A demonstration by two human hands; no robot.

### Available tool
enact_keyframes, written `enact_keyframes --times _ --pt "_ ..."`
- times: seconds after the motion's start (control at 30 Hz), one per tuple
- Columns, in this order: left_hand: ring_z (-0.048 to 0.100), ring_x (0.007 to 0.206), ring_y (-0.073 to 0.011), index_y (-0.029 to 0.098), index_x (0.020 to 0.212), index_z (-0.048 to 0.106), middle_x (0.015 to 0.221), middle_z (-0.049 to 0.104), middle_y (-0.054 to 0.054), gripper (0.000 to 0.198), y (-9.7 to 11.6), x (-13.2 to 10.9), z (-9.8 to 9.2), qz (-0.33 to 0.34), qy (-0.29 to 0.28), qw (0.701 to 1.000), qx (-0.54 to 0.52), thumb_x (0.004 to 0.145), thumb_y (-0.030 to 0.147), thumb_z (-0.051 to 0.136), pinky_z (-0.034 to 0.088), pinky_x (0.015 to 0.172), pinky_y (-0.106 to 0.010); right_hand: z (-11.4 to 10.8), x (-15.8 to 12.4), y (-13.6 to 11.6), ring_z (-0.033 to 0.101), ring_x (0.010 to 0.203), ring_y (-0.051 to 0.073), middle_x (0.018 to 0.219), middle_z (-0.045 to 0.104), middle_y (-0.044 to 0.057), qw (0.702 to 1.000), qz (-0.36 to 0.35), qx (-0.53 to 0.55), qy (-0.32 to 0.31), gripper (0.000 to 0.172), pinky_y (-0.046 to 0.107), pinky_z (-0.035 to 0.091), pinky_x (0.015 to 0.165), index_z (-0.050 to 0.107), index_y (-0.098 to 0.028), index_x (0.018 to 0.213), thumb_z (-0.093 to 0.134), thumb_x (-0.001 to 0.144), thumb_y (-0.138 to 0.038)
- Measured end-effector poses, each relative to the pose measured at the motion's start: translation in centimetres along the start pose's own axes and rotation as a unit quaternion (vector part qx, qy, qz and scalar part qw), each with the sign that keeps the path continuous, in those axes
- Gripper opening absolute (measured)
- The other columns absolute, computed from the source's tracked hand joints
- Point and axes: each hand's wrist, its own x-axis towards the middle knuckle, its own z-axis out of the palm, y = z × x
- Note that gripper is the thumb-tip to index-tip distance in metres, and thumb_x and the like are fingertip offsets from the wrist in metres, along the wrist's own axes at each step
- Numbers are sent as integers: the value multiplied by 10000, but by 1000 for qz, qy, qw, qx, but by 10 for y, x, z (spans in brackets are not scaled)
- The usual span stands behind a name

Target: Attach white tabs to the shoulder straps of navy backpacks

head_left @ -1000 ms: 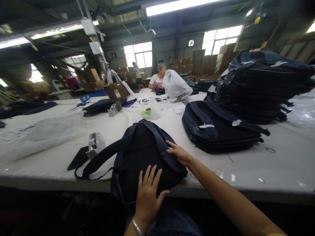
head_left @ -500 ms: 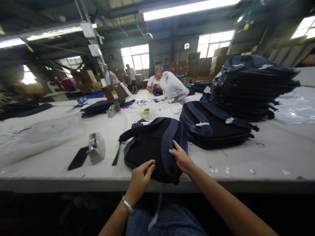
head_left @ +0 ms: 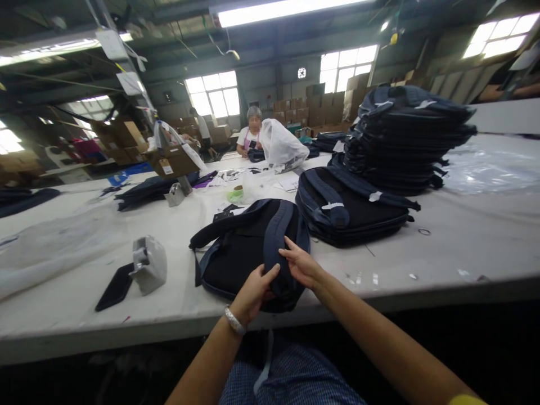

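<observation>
A dark navy and black backpack point(head_left: 236, 250) lies on the white table in front of me, its back panel and shoulder straps facing up. My left hand point(head_left: 256, 289) is at the lower part of the right-side shoulder strap point(head_left: 275, 233), thumb on top and the other fingers curled at its edge, partly hidden. Against the same strap's right edge rests my right hand point(head_left: 302, 265), its visible fingers stretched out and apart.
More backpacks point(head_left: 354, 211) lie just right, with a tall stack point(head_left: 405, 143) behind them. A tape dispenser point(head_left: 148, 264) and a dark flat pad point(head_left: 115, 288) are at left. Green tape point(head_left: 235, 194) and a white plastic bag point(head_left: 280, 143) stand farther back. Across the table sits a co-worker point(head_left: 250, 138).
My left hand has moved right and up, from above the back panel onto the shoulder strap. The right hand stays by the strap. The camera view has turned slightly right.
</observation>
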Motion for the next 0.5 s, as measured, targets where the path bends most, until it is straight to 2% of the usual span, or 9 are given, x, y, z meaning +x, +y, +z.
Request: enact_keyframes --times 0.07,0.17,0.27,0.33,0.4,0.5 --pt "693 814 -215 117 1064 634 1017 707 -152 421 -5 1 -1 -18 -14 999 -29 754 389 718 559 700 -298 -5 0 0 669 891 169 969 708 15 998 -24 -55 5 719 321 533 856 344 -227 1402 647 752 -183" --pt "694 839 -217 108 1055 643 1009 714 -148 405 -14 3 -4 -4 16 998 -61 727 318 754 557 735 -294 -17 -10 3 661 916 186 985 698 34 979 -65 -186 59 651 338 558 795 361 -220 1393 637 810 -299" --pt "690 869 -224 119 1095 632 1027 710 -145 437 -21 4 -3 14 22 997 -67 723 311 758 553 753 -297 -26 -34 9 662 906 214 976 693 74 946 -65 -306 80 419 310 575 675 569 -179 1172 601 833 -423" --pt "690 856 -218 117 1080 637 1008 714 -141 432 -22 4 -1 20 29 998 -50 714 311 763 550 738 -283 -29 -49 15 672 838 219 905 699 79 925 -49 -370 69 360 292 564 608 625 -167 1024 592 829 -468" --pt "688 823 -200 118 1047 648 987 717 -129 407 -20 6 1 22 41 999 -27 703 301 767 545 705 -259 -30 -58 21 676 793 217 870 699 74 910 -46 -407 67 344 287 554 594 626 -165 983 626 802 -458" --pt "680 745 -170 118 999 665 956 720 -115 355 -13 11 2 1 45 999 -11 712 308 752 538 638 -233 -30 -59 27 681 809 210 903 700 67 914 -57 -397 63 325 295 558 661 607 -169 984 668 768 -405"
